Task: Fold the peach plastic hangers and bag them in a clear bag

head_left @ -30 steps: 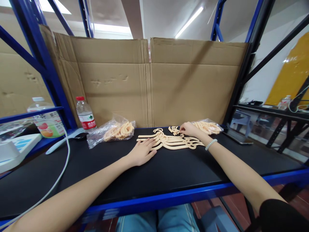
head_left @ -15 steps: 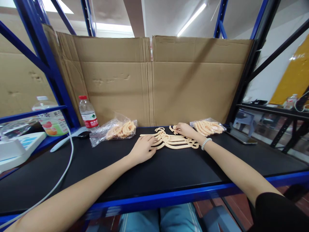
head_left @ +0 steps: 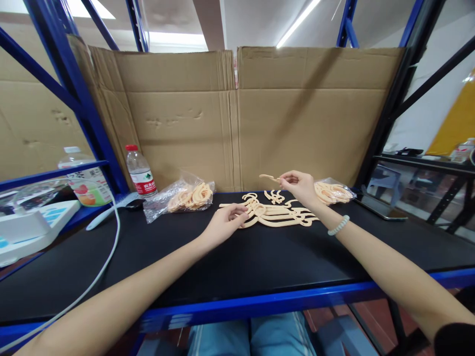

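There are two hands point(head_left: 222, 223) point(head_left: 298, 188), one held piece point(head_left: 267, 176), two bags point(head_left: 159, 206) point(head_left: 336, 192), one red-capped bottle point(head_left: 141, 173).

Between the forearms point(head_left: 148, 282) the tabletop point(head_left: 278, 264) offers room; pieces point(head_left: 278, 224), bags point(head_left: 191, 198) and upright cardboard point(head_left: 315, 118) block the back (a cable point(head_left: 118, 230) crosses the left).

over on the left, a clear plastic bottle with a red cap point(head_left: 143, 179) stands before the tall brown cardboard panels point(head_left: 178, 123); left of it, a white-capped plastic jug with a fruit label point(head_left: 91, 187); a thin white cable point(head_left: 118, 230) curves over the black tabletop point(head_left: 297, 267), and overhead, a white tube light point(head_left: 299, 23) glows!
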Action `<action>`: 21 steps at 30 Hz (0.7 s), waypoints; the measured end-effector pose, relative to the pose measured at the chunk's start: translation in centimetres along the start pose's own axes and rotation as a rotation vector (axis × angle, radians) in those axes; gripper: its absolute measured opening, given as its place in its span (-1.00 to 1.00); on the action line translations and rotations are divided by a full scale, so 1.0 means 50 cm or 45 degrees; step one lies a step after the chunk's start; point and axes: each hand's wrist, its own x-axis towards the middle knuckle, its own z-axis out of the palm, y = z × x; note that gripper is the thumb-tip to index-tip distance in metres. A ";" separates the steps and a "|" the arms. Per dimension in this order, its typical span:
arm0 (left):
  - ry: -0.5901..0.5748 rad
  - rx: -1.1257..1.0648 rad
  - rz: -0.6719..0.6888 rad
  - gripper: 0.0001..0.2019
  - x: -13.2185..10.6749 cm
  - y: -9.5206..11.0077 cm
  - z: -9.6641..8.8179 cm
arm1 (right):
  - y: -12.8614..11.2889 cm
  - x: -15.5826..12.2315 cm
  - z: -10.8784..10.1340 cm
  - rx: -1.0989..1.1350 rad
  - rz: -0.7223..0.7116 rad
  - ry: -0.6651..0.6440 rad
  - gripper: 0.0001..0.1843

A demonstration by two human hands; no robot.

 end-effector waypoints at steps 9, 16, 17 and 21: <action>0.111 -0.649 -0.096 -0.68 -0.024 -0.003 0.034 | -0.121 -0.141 0.111 0.799 0.581 -0.677 -0.62; 0.128 -0.780 -0.229 -0.77 -0.013 0.006 0.009 | -0.081 -0.099 0.058 -0.164 0.076 -0.722 -0.69; 0.136 -0.791 -0.226 -0.77 -0.012 0.008 0.007 | -0.072 -0.096 0.054 -0.353 0.005 -0.696 -0.69; 0.146 -0.797 -0.189 -0.78 -0.009 0.006 0.008 | -0.051 -0.109 0.065 -0.691 0.005 -0.740 -0.73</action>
